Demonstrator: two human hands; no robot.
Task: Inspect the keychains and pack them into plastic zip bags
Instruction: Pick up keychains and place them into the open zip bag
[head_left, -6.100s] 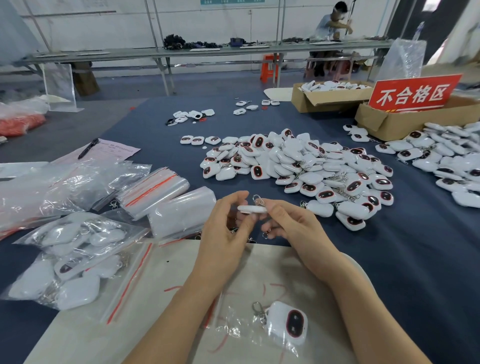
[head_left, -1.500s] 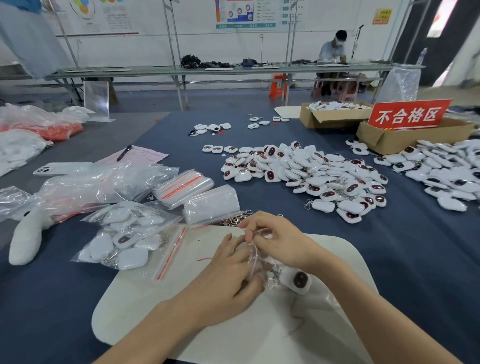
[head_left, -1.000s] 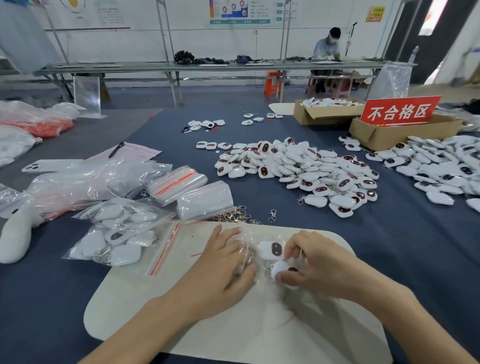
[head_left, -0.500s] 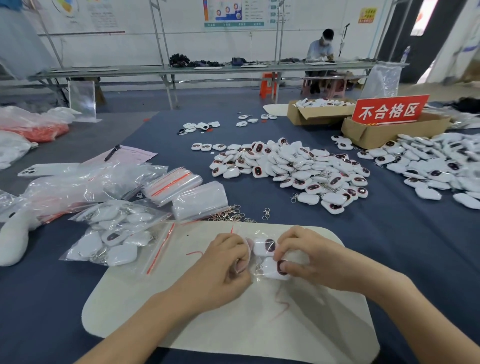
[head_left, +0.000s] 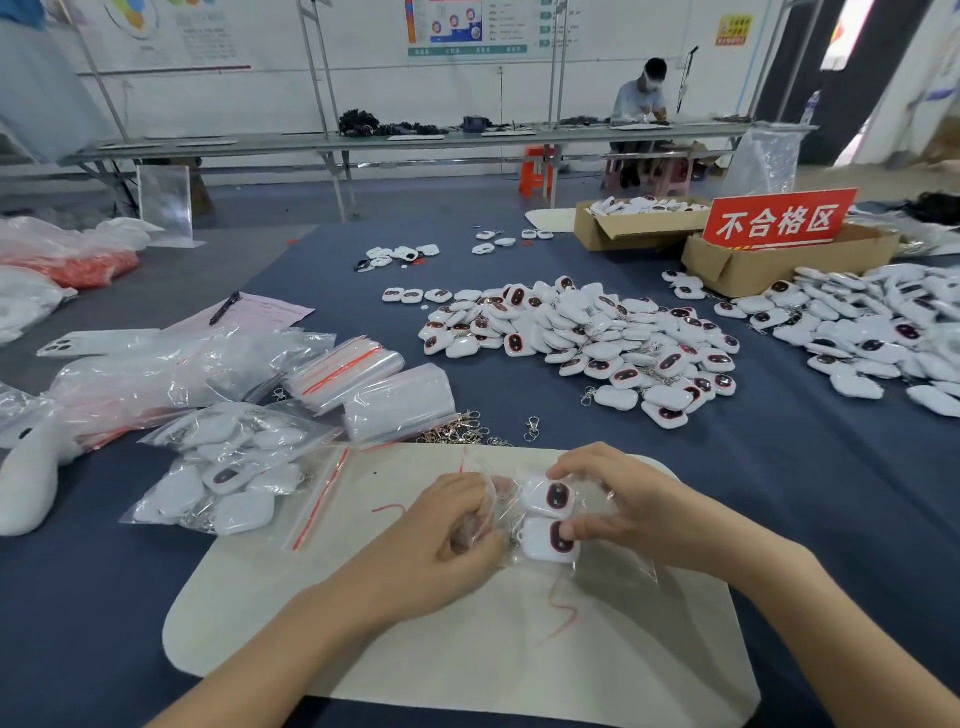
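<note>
Two white keychains (head_left: 553, 497), dark faces up, lie side by side inside a clear zip bag (head_left: 613, 564) on the white mat (head_left: 467, 654), near edge of the blue worktop (head_left: 831, 493). Right hand (head_left: 636, 512) pinches the pair through the plastic, thumb on the nearer one. Left hand (head_left: 447, 543) grips the bag's left end, fingers curled. Its fingertips are hidden, and I can't tell if the seal is open or closed. 6 s ago one keychain was held up between both hands; now both are bagged. Loose pile (head_left: 587, 338) far-centre, filled bag (head_left: 228, 473) and empty bag stacks (head_left: 363, 384) left, red sign (head_left: 779, 221) far right. Person (head_left: 641, 93) seated at a far bench.
</note>
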